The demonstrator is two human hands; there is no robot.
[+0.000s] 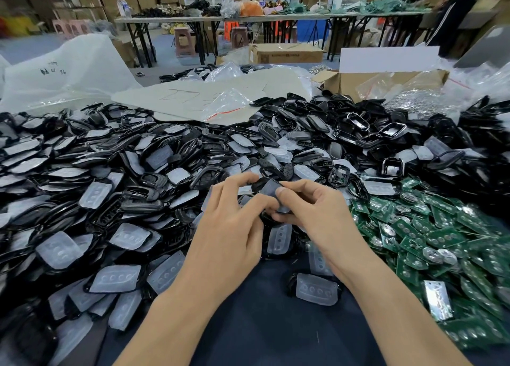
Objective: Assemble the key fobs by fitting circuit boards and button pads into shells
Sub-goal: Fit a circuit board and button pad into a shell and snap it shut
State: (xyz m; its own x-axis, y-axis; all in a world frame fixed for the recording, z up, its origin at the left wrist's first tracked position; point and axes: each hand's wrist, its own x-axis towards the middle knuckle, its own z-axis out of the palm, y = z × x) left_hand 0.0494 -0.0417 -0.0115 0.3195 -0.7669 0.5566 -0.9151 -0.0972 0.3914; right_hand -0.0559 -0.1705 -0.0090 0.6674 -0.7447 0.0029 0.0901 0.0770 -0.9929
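Note:
Both hands meet over the middle of the table on one black key fob shell with a translucent button pad lying in it. My left hand grips the shell's left side, its fingers curled over the top edge. My right hand pinches the right side, the thumb pressing on the pad. Most of the shell is hidden by my fingers. A big heap of black shells and translucent pads covers the left and centre. Green circuit boards are piled at the right.
A dark blue table cloth shows between my forearms, with a loose pad in a shell on it. Behind the heap lie grey card sheets, plastic bags and an open cardboard box. Work tables and people stand far behind.

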